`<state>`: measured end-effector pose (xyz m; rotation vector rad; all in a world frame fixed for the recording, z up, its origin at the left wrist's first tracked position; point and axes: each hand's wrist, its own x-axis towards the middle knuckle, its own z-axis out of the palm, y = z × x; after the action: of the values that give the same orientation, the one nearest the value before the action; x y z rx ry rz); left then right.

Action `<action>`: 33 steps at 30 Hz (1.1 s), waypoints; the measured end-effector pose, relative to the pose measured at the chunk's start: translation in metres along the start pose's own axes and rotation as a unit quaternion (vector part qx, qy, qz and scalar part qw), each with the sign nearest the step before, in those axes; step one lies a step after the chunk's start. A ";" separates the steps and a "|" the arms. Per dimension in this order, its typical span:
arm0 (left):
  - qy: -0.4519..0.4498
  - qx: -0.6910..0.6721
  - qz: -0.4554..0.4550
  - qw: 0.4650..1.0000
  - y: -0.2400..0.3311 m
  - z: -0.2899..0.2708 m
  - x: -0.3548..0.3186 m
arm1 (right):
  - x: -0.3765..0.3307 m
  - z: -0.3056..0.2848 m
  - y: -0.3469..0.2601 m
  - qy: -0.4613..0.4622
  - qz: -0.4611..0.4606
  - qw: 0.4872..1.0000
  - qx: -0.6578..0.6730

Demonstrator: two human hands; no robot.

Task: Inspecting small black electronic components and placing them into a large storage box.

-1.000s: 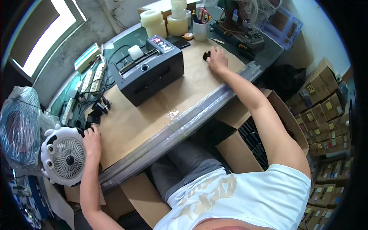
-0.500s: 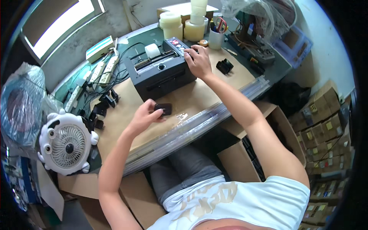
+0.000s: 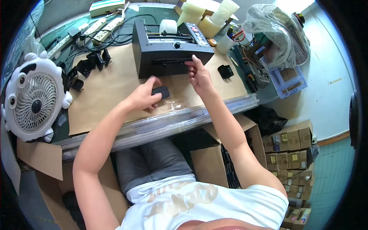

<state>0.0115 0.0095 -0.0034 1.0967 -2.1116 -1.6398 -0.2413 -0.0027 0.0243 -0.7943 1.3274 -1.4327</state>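
The black block [image 3: 160, 92] lies flat on the brown paper sheet [image 3: 111, 92] that covers the bench, pinned under the fingertips of the left hand [image 3: 143, 96]. That hand is half curled, its thumb and fingers closed loosely around the near end of the block, so it is grasping it rather than lifting it.

Well to the left of that grip stands a white fan [image 3: 33, 102] shaped like a cartoon animal, at the bench edge. Up and left of the grip sit several small black adapters [image 3: 90, 63] in a loose row, with power strips [image 3: 101, 28] and black cables beyond them.

Just above both hands is the black machine [image 3: 168, 48], a boxy unit with a white roll on top and a slot along its front. The right hand [image 3: 198, 74] reaches to that front face, forefinger stretched out and touching the machine near the slot's right end; the other fingers are bent and hold nothing.

Right of that hand lies another black part [image 3: 225, 71], near it but apart. Farther right are a white cup [image 3: 225, 43], pale tape rolls [image 3: 209, 15] and a plastic bag [image 3: 278, 32] over some gear.
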 end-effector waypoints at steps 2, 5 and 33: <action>0.053 -0.133 0.025 0.989 0.002 0.003 -0.002 | 0.004 0.010 -0.003 -0.024 0.041 0.997 0.060; 0.077 -0.241 0.028 0.967 0.008 0.001 -0.004 | 0.001 0.018 -0.004 -0.060 0.048 0.992 0.096; -0.062 -0.448 0.048 0.891 0.010 -0.001 -0.001 | -0.042 0.040 0.036 -0.207 -0.180 0.951 -0.143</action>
<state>0.0086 0.0102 0.0058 0.5659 -1.1337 -2.2806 -0.1835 0.0269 0.0030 -1.5045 1.1089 -1.2588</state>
